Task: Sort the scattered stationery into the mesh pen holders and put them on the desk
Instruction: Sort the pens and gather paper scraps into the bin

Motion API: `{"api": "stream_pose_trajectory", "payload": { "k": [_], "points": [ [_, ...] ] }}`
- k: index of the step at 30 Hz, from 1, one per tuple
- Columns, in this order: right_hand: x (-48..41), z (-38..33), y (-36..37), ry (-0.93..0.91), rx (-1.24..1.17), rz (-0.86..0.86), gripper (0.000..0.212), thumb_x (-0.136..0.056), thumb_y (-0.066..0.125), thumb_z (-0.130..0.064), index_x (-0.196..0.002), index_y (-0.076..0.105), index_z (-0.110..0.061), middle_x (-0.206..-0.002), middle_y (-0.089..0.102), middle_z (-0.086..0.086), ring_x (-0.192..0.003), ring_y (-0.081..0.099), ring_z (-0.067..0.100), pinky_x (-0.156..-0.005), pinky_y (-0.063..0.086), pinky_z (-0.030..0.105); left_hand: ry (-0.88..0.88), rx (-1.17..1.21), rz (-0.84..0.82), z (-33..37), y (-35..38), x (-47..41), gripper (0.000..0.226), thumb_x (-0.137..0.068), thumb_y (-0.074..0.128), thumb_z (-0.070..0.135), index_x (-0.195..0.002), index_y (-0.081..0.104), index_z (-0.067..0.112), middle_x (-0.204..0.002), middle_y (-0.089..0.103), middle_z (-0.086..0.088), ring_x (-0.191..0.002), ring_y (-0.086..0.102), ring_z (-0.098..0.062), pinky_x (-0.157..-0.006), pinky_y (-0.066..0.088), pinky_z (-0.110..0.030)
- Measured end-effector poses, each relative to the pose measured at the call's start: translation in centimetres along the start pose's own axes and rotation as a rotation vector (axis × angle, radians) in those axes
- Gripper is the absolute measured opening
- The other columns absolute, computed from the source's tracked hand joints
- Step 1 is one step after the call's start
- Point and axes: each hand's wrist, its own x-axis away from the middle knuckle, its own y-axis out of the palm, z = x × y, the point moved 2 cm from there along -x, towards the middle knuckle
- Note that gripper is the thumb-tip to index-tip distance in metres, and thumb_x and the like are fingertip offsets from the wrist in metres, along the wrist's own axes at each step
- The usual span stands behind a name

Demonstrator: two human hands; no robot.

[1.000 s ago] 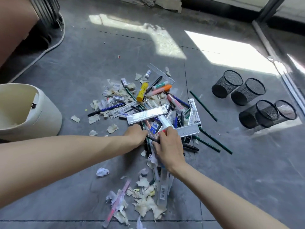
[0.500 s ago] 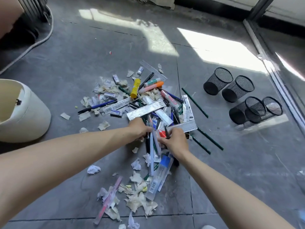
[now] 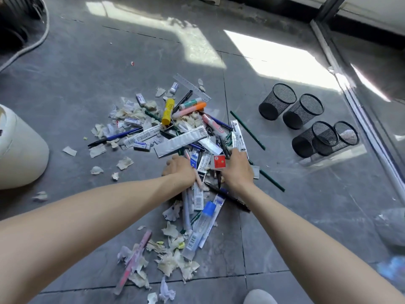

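Observation:
A heap of stationery [image 3: 192, 137] lies on the grey floor: pens, packed rulers, erasers, a yellow glue stick [image 3: 168, 111], an orange highlighter [image 3: 190, 108] and green pencils [image 3: 247, 129]. My left hand [image 3: 178, 171] digs into the near side of the heap, its fingers curled around several pens and packed pens [image 3: 197, 194]. My right hand [image 3: 237, 170] lies on the heap beside a red card [image 3: 219, 161], fingers spread over the packed items. Several black mesh pen holders [image 3: 277, 102] lie tipped on the floor to the right, apart from both hands.
Torn paper scraps [image 3: 175, 262] are mixed through the heap and strewn nearer to me. A white bin [image 3: 22, 154] stands at the left and a cable [image 3: 32, 47] curves at the far left. A glass door track [image 3: 361, 110] runs behind the holders.
My right hand has slid right and forward over the heap, uncovering the red card. My left hand stays in the heap's near side. The camera has moved closer.

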Motion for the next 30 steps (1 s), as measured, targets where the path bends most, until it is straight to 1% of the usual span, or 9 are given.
{"api": "stream_pose_trajectory", "payload": {
  "k": [3, 7, 12, 15, 17, 20, 24, 26, 30],
  "points": [
    [-1.2, 0.8, -0.6, 0.026, 0.273, -0.066, 0.024, -0.085, 0.058, -0.009, -0.109, 0.052, -0.008, -0.120, 0.045, 0.013, -0.103, 0.052, 0.033, -0.073, 0.037, 0.034, 0.111, -0.040, -0.064, -0.5, -0.8, -0.3, 0.019, -0.092, 0.053, 0.022, -0.074, 0.056, 0.016, -0.079, 0.054, -0.006, -0.069, 0.052, -0.021, -0.055, 0.038, -0.026],
    [-1.8, 1.4, -1.8, -0.032, 0.334, -0.167, 0.019, -0.079, 0.066, -0.027, -0.090, 0.060, -0.013, -0.095, 0.063, 0.007, -0.096, 0.058, 0.029, -0.069, 0.040, 0.029, 0.100, -0.021, -0.111, -0.9, -2.6, -0.6, 0.029, -0.092, 0.055, 0.036, -0.076, 0.050, 0.012, -0.077, 0.048, -0.005, -0.065, 0.047, -0.017, -0.054, 0.036, -0.025],
    [-3.7, 1.3, -3.1, 0.011, -0.217, -0.198, 0.020, -0.082, 0.057, -0.013, -0.067, 0.042, -0.015, -0.062, 0.045, 0.002, -0.056, 0.044, 0.019, -0.052, 0.032, 0.028, 0.028, 0.418, -0.310, 0.8, -4.5, -0.8, 0.017, -0.091, 0.051, 0.021, -0.085, 0.048, 0.006, -0.078, 0.055, -0.009, -0.060, 0.049, -0.016, -0.048, 0.044, -0.023],
    [-4.9, 0.4, -3.2, 0.244, -0.653, -0.271, 0.007, -0.091, 0.047, -0.003, -0.087, 0.052, -0.005, -0.053, 0.054, 0.006, -0.043, 0.050, 0.014, -0.047, 0.041, 0.024, 0.007, 0.679, -0.405, 2.4, -4.7, -0.6, 0.010, -0.084, 0.053, 0.018, -0.081, 0.051, 0.008, -0.085, 0.061, -0.014, -0.072, 0.056, -0.025, -0.073, 0.055, -0.033],
    [-5.0, 0.0, -3.2, 0.374, -0.811, -0.366, 0.013, -0.096, 0.041, -0.003, -0.101, 0.052, 0.000, -0.049, 0.056, 0.007, -0.033, 0.049, 0.010, -0.041, 0.042, 0.020, 0.012, 0.714, -0.437, 3.3, -4.2, -0.1, 0.012, -0.082, 0.054, 0.017, -0.074, 0.050, 0.009, -0.079, 0.056, -0.014, -0.070, 0.052, -0.024, -0.071, 0.051, -0.034],
    [-4.5, -0.3, -2.9, 0.377, -0.836, -0.602, 0.031, -0.099, 0.044, -0.034, -0.097, 0.056, -0.005, -0.057, 0.049, 0.004, -0.033, 0.039, 0.008, -0.038, 0.032, 0.019, 0.056, 0.701, -0.448, 4.4, -2.6, 0.9, 0.018, -0.085, 0.055, 0.019, -0.070, 0.048, 0.011, -0.064, 0.046, -0.007, -0.058, 0.044, -0.018, -0.057, 0.041, -0.027],
    [-4.0, -0.4, -2.1, 0.348, -0.782, -0.780, 0.054, -0.078, 0.056, -0.066, -0.077, 0.052, -0.013, -0.056, 0.047, 0.003, -0.047, 0.035, 0.014, -0.043, 0.031, 0.018, 0.241, 0.620, -0.593, 6.0, -0.8, 2.8, 0.020, -0.088, 0.052, 0.022, -0.083, 0.063, 0.006, -0.064, 0.063, -0.003, -0.056, 0.057, -0.016, -0.059, 0.045, -0.024],
    [-3.9, 0.0, -1.8, 0.371, -0.836, -0.822, 0.058, -0.069, 0.064, -0.066, -0.087, 0.057, -0.011, -0.063, 0.054, 0.008, -0.051, 0.043, 0.019, -0.046, 0.040, 0.023, 0.276, 0.600, -0.654, 6.2, -0.6, 2.9, 0.026, -0.089, 0.048, 0.019, -0.098, 0.064, 0.000, -0.070, 0.065, -0.006, -0.061, 0.059, -0.019, -0.061, 0.047, -0.025],
    [-3.6, 0.9, -1.4, 0.362, -1.031, -0.697, 0.028, -0.092, 0.055, -0.035, -0.077, 0.050, -0.012, -0.054, 0.049, 0.002, -0.041, 0.043, 0.011, -0.039, 0.036, 0.019, 0.251, 0.648, -0.638, 6.2, -1.4, 2.7, 0.021, -0.093, 0.050, 0.019, -0.093, 0.061, 0.002, -0.065, 0.064, -0.006, -0.055, 0.061, -0.017, -0.054, 0.050, -0.022]
  ]
}}
